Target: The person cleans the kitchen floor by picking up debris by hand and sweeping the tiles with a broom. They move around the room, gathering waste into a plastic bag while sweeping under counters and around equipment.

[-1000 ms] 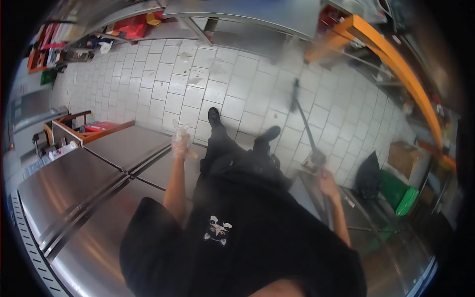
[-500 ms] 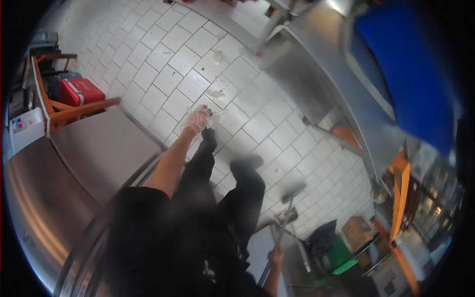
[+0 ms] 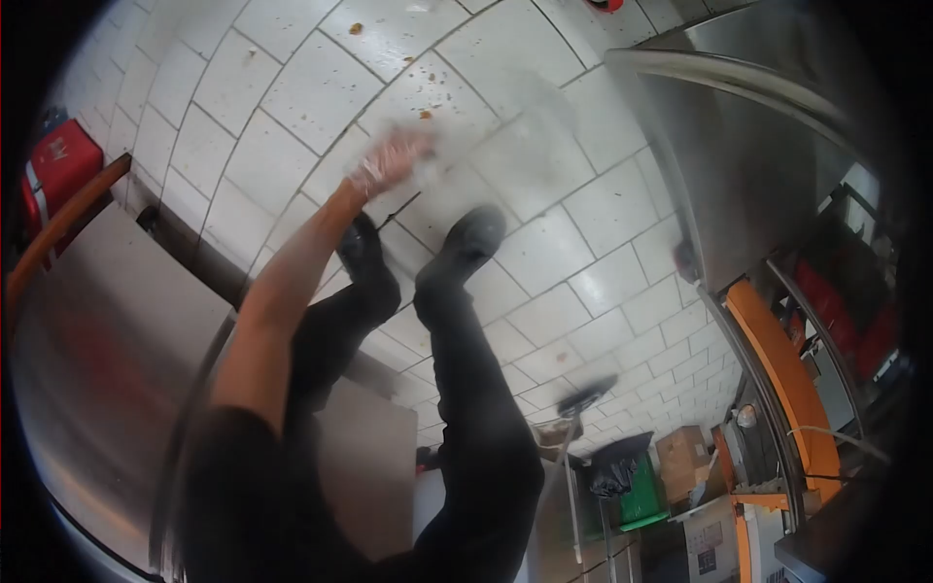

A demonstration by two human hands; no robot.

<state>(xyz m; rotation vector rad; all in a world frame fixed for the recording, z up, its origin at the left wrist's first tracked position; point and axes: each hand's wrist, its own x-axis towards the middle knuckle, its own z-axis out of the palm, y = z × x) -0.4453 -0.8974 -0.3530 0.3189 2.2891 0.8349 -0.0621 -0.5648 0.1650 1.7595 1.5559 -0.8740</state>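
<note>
The left hand (image 3: 389, 160) wears a thin, clear disposable glove (image 3: 374, 175) that wrinkles at the wrist. The bare forearm runs straight from the black short sleeve at the near left, up and to the right, with the elbow almost fully extended. The hand is at the far end of that line, over the floor (image 3: 292, 68), with the fingers pointing right. Motion blur covers the fingers, so it cannot be told whether the grip is clenched, released or grasping something.

The floor is made of glossy white square tiles with dark grout lines. Small brown crumbs (image 3: 428, 114) are scattered on the tiles just beyond the gloved hand, and more lie further off.

Both legs are in black trousers. The left shoe (image 3: 362, 245) and the right shoe (image 3: 473, 236) are black, rounded and matte, and sit just near of the hand.

A brushed stainless steel table (image 3: 107, 379) with a flat top fills the near left. Past its far edge are an orange rail (image 3: 58, 233) and a red hard case (image 3: 56, 163).

A push broom (image 3: 586, 394) with a dark flat head and a pale thin handle stands to the right of the legs. Beside it are a black bag (image 3: 614, 468), a green bin (image 3: 643, 497) and a cardboard box (image 3: 680, 445).

A steel cabinet (image 3: 739, 165) with a rounded tube edge is at the far right.
</note>
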